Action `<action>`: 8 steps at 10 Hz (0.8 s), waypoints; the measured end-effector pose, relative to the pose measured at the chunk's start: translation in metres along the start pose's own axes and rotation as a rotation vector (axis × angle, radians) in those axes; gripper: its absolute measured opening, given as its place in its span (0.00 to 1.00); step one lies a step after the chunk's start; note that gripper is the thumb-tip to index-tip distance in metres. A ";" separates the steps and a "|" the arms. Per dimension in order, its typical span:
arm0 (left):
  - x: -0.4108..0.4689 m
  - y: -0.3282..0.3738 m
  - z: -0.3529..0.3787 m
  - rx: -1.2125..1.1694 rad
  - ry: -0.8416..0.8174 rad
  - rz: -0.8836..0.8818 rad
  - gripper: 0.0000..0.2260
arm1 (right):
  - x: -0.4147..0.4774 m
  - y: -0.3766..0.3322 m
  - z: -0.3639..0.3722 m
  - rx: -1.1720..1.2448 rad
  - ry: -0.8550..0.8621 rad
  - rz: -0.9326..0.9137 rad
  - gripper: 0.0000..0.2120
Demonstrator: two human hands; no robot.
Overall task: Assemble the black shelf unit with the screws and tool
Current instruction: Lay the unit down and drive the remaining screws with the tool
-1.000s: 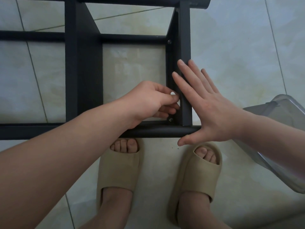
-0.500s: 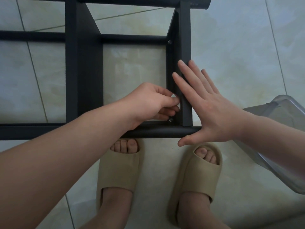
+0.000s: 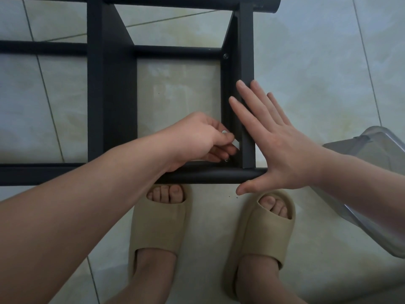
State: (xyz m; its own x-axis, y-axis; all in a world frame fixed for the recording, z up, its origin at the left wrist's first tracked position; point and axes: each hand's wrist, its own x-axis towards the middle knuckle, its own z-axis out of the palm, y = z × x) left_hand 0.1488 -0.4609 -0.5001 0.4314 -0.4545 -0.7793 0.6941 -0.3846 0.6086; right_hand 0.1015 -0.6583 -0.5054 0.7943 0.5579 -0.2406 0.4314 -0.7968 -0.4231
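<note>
Down at the bottom of the frame, a pair of beige slippers (image 3: pixel 160 227) is standing on the tiled floor (image 3: pixel 328 62), toes just beside the front rail (image 3: pixel 208 175) of the black shelf unit (image 3: pixel 111 95), which is filling the upper half of the picture. This looks like the fastening step at the lower right corner. The left hand (image 3: pixel 197 137) is reaching in at centre frame, fingers curled, thumb and forefinger pinching a small silvery piece (image 3: pixel 224 132) against the inner face of the end panel (image 3: pixel 246 51); whether that is a screw or the tool, I cannot tell. The right hand (image 3: pixel 282 150) is lying flat and spread, straight fingers pressing the panel's outer edge, thumb hooking under the rail end, gripping nothing. One screw head (image 3: pixel 226 160) is already sitting just below the pinch, another (image 3: pixel 225 55) further up by the back rail. The next move is probably calling for steady turning while the flat hand is bracing the joint square. A clear plastic container (image 3: pixel 372 159) is waiting at the right edge.
</note>
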 end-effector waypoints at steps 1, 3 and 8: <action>-0.002 -0.001 -0.001 0.040 -0.005 0.019 0.08 | 0.000 -0.001 0.001 0.001 0.000 0.000 0.64; -0.004 -0.001 -0.006 0.158 -0.029 0.049 0.08 | 0.000 -0.001 0.001 -0.010 -0.003 0.004 0.64; -0.007 -0.009 -0.012 0.387 -0.082 0.112 0.07 | 0.000 -0.002 0.001 -0.009 0.000 0.006 0.64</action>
State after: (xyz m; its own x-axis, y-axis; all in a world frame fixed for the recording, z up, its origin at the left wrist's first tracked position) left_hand 0.1467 -0.4444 -0.5017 0.4341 -0.5673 -0.6998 0.3702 -0.5958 0.7127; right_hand 0.1000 -0.6568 -0.5056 0.7971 0.5530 -0.2427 0.4305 -0.8022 -0.4138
